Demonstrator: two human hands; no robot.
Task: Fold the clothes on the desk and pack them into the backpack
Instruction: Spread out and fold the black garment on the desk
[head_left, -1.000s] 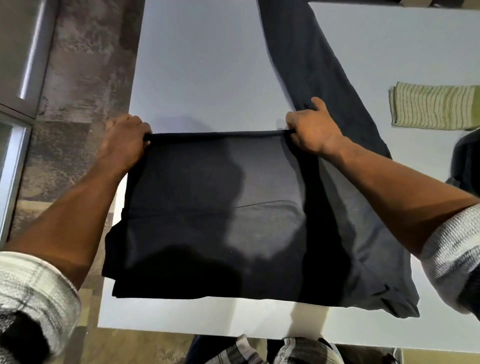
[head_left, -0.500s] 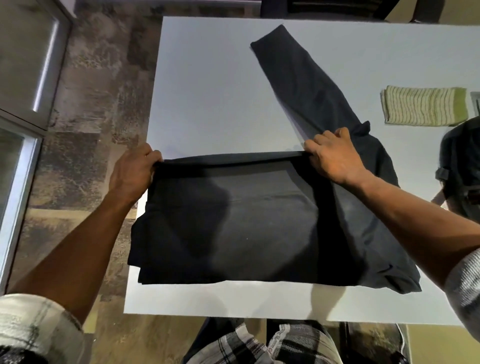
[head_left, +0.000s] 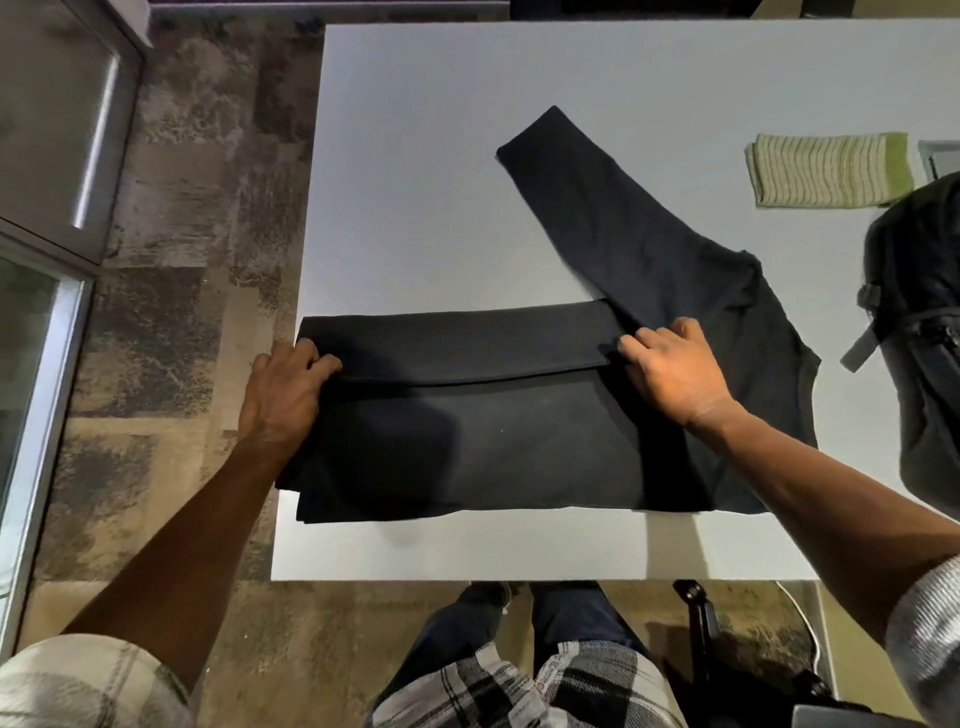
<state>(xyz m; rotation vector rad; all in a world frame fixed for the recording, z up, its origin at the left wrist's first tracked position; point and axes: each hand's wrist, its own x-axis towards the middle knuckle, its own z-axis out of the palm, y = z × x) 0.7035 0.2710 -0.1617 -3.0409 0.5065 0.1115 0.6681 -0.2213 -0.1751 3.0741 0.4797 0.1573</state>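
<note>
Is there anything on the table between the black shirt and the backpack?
Nothing visible. The black shirt lies under both hands, and bare table separates it from the backpack on the right. The striped cloth lies farther back, out of the way.

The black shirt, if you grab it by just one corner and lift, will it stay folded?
Probably not. The black shirt looks soft and floppy: it lies flat and creased over itself, and its sleeve sprawls limp across the table. Both the left hand and the right hand are on the fold's ends, so lifting it likely needs support on both sides. It looks light, and shouldn't roll.
</note>
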